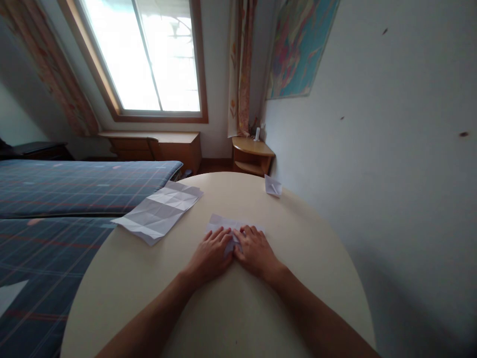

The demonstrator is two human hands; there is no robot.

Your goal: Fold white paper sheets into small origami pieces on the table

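A small folded white paper lies on the round cream table, near its middle. My left hand and my right hand rest side by side on the paper's near edge, palms down. The fingers of both lie fairly flat and press on the sheet, and the thumbs meet at its centre. Most of the paper is hidden under the hands; only its far strip shows.
A larger creased white sheet lies on the table's left side, overhanging the edge. A small folded paper piece sits at the far right rim. A plaid-covered bed stands to the left, a bare wall close on the right.
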